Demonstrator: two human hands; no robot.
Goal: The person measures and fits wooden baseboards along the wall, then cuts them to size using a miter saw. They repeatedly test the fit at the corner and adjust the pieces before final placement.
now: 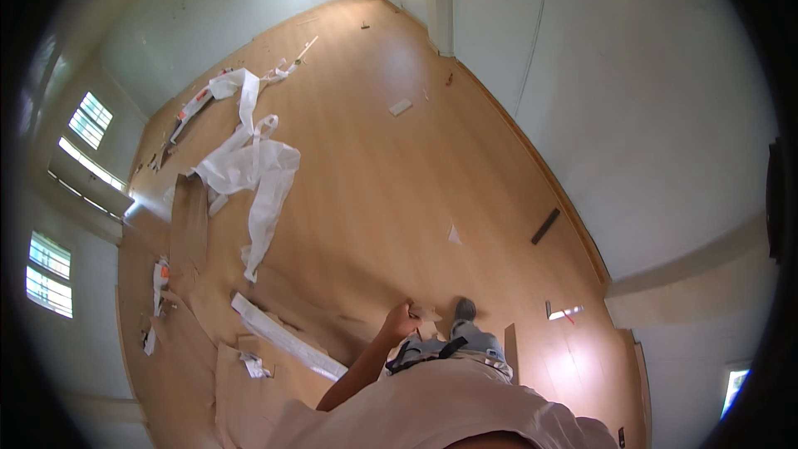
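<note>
My left hand (401,321) is in front of my waist, its fingers bent and closed. At its fingertips is a small flat light-brown piece (427,314), cardboard-like, its exact kind unclear. My right hand does not show. Below the left hand are my jeans and one dark shoe (465,309), standing on the wood-look floor (374,199). Left of my forearm lies a long white wrapped strip (287,334).
Crumpled white sheeting (270,168) sprawls over the left floor beside a brown cardboard sheet (189,220). A dark bar (545,226) lies near the right wall, with a hammer-like tool (565,313) closer to me. A pale block (401,106) lies farther ahead.
</note>
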